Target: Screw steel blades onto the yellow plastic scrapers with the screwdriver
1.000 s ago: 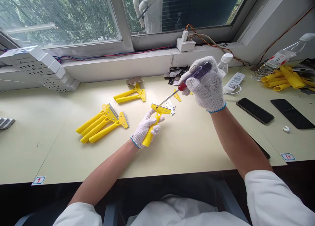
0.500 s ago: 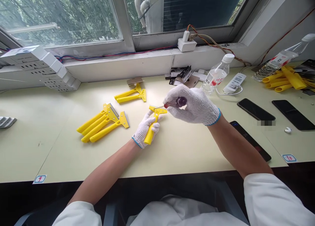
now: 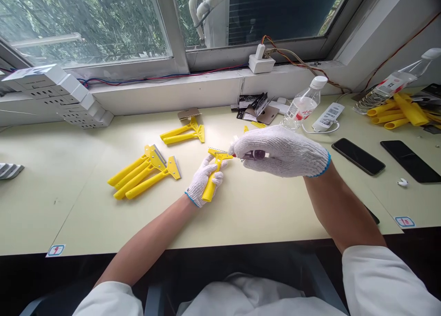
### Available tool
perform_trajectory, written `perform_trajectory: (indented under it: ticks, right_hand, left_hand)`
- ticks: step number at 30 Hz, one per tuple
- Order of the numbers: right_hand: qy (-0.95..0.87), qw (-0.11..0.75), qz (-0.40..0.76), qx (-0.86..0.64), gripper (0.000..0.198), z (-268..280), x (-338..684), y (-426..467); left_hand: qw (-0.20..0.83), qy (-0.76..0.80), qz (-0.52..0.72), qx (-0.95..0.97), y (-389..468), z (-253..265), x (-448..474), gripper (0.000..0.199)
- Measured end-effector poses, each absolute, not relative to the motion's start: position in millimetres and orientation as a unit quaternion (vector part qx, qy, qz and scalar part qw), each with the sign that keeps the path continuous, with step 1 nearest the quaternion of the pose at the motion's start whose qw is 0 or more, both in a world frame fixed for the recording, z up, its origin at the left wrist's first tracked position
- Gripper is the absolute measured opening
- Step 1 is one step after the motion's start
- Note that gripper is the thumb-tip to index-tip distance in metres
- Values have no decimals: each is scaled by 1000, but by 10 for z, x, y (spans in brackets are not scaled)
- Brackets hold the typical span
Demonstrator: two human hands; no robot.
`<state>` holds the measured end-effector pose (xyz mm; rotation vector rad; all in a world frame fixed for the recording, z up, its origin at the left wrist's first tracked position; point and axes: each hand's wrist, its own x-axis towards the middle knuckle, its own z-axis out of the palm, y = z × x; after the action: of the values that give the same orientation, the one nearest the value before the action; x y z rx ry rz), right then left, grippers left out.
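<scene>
Cream desk point(image 3: 262, 215) under a window point(image 3: 82, 26), greenery outside. Left hand point(image 3: 200, 183), white-gloved: fingers wrapped round a yellow scraper point(image 3: 208, 189), near desk middle, head up, handle toward the person. Scraper: plain yellow plastic, wide T-shaped head, ribbed grip, thin dark line along the top edge; no writing readable on it. Right hand point(image 3: 289, 150), same glove: fingers curled shut around a screwdriver point(image 3: 259, 155), dark purple handle end showing in the fist, bit of red at the fingertips, right by the head's right end. Shaft hidden, so tip contact can't be told.

Just behind the right hand: yellow pieces point(image 3: 257, 124), partly covered by it; black cards point(image 3: 253, 105), white print too small to read; bottle point(image 3: 300, 108), red print and a square code on the label, brand not legible. Power strip point(image 3: 328, 117) beside it, label unreadable.

Left of the left hand: four scrapers point(image 3: 148, 186) bunched, bright blades fitted. Farther back: two yellow handles point(image 3: 182, 137), brown card point(image 3: 189, 114) behind them. Far left: stacked white boxes point(image 3: 69, 98), tiny lettering.

Right: two dark phones point(image 3: 358, 156), earbud point(image 3: 402, 183), yellow tubes point(image 3: 409, 111), another bottle point(image 3: 392, 81) leaning over them. Right forearm mostly blocks a dark device point(image 3: 374, 216). Front-edge tags: left tag point(image 3: 55, 251) reads 9, right tag point(image 3: 404, 222) reads 10.
</scene>
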<state>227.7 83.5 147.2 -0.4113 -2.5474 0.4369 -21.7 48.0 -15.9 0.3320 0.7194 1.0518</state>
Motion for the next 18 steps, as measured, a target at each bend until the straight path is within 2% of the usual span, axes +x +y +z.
perform_trajectory:
  ticks: [5,11,18]
  right_hand:
    - [-949,242,153,-131,13,1455,2253,818]
    - [-956,209,185,-93,15,1476,2232,784]
    - [-960,192,179,-100,15,1508,2240,754]
  left_hand:
    - [793,332,488,148,478,-132,-215,77]
    - [781,347,503,132,477,-125,-192,85]
    - [792,323,493,161,496,-232,-219,79]
